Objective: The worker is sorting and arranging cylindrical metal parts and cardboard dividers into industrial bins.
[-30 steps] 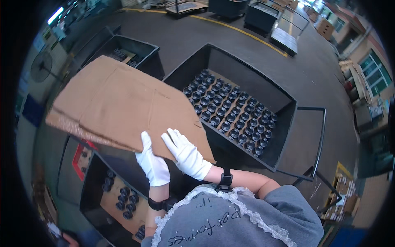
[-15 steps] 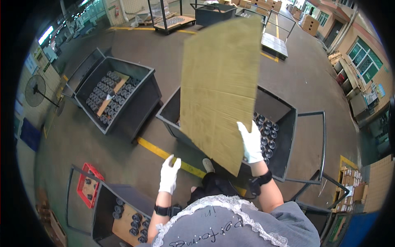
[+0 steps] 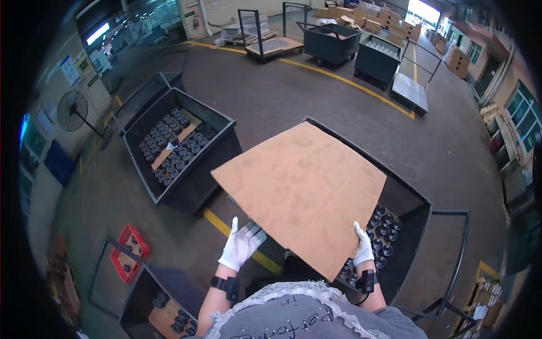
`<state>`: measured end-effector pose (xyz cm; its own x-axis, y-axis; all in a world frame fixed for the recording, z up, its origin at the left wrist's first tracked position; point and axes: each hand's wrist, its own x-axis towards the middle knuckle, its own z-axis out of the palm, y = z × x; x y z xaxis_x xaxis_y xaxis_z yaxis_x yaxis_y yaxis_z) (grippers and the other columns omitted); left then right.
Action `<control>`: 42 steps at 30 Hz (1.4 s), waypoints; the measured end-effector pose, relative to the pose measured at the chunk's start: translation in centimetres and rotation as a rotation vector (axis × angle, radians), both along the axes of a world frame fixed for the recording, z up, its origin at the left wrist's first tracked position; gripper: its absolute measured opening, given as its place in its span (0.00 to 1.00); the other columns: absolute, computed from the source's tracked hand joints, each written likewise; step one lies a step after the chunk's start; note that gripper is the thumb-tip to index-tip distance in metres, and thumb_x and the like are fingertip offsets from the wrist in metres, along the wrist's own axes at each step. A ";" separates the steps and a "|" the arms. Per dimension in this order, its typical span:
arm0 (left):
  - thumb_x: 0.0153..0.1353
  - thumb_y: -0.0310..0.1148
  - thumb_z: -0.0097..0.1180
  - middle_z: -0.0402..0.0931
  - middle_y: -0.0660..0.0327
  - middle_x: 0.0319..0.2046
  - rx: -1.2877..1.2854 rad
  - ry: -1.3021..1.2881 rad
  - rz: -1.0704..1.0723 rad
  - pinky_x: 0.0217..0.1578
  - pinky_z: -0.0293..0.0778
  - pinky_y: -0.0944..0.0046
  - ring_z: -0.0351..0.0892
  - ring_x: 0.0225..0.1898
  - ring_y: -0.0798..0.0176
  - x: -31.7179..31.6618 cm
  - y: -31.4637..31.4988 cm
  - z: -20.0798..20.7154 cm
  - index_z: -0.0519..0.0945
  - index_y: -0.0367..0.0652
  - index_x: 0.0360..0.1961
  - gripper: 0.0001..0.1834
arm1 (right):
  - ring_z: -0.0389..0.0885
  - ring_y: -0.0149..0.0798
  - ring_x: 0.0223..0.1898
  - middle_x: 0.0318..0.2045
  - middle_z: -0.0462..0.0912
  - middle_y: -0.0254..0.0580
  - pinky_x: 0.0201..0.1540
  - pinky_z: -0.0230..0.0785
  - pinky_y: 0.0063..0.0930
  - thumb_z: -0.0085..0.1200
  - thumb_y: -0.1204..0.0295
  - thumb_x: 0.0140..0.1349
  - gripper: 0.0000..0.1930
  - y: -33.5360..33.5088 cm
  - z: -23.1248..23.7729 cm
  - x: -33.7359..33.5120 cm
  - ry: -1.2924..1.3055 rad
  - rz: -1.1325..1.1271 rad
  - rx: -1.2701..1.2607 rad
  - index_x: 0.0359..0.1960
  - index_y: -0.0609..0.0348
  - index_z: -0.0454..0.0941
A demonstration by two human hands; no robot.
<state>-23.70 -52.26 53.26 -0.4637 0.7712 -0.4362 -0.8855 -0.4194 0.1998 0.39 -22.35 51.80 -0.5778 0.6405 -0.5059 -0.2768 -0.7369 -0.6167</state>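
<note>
A large brown cardboard sheet (image 3: 299, 195) slants over the dark grey cart (image 3: 416, 237) in front of me, hiding much of its inside. My gloved right hand (image 3: 363, 246) grips the sheet's right edge, thumb on top and the other fingers mostly hidden beneath. My gloved left hand (image 3: 241, 246) is spread, palm up, beside the near left edge, its fingertips close to the underside; whether they touch it I cannot tell. Rows of round black metal parts (image 3: 385, 230) show in the cart, right of the sheet.
Another cart (image 3: 226, 141) at the left holds similar parts with a cardboard strip. Near my left forearm stand a third cart (image 3: 132, 299) and a red crate (image 3: 131, 251). A push handle (image 3: 464, 254) juts from the front cart's right end. Farther off are a fan (image 3: 73, 110) and trolleys.
The cardboard sheet has swung from nearly upright to a flatter slant over the cart, its other face now showing. My left hand has opened wider and come near its edge. My view has shifted.
</note>
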 end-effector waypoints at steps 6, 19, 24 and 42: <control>0.63 0.39 0.59 0.71 0.57 0.59 -0.219 0.207 -0.037 0.61 0.67 0.51 0.70 0.60 0.55 -3.2 8.2 -0.7 0.66 0.44 0.62 0.28 | 0.78 0.37 0.52 0.53 0.78 0.38 0.53 0.74 0.34 0.58 0.65 0.63 0.25 3.4 -1.6 -1.2 -0.153 0.008 0.165 0.60 0.57 0.68; 0.61 0.30 0.62 0.77 0.60 0.50 -0.464 0.336 -0.110 0.51 0.76 0.57 0.78 0.50 0.60 -5.0 13.8 -5.6 0.72 0.40 0.56 0.22 | 0.75 0.40 0.57 0.59 0.75 0.36 0.59 0.69 0.37 0.51 0.48 0.66 0.31 2.0 -6.4 3.6 -0.196 -0.165 -0.128 0.63 0.56 0.67; 0.63 0.32 0.60 0.77 0.56 0.48 -0.409 0.240 -0.156 0.49 0.79 0.52 0.79 0.48 0.55 -5.4 14.6 -8.0 0.72 0.37 0.54 0.20 | 0.76 0.45 0.57 0.59 0.75 0.43 0.61 0.67 0.39 0.48 0.49 0.67 0.32 3.0 -8.4 9.5 -0.436 -0.346 -0.131 0.63 0.62 0.66; 0.64 0.43 0.58 0.78 0.54 0.50 -0.463 0.081 -0.276 0.48 0.78 0.51 0.80 0.48 0.51 -6.3 17.4 -26.1 0.72 0.39 0.56 0.25 | 0.73 0.44 0.58 0.60 0.73 0.44 0.63 0.63 0.39 0.48 0.50 0.67 0.32 5.9 -5.1 18.6 -0.778 -0.455 0.002 0.63 0.62 0.65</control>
<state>-30.03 -34.84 27.19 -0.3171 0.6047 -0.7306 -0.9244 -0.0251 0.3805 19.00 -16.42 46.67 0.2369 0.7252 -0.6465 -0.0455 -0.6565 -0.7530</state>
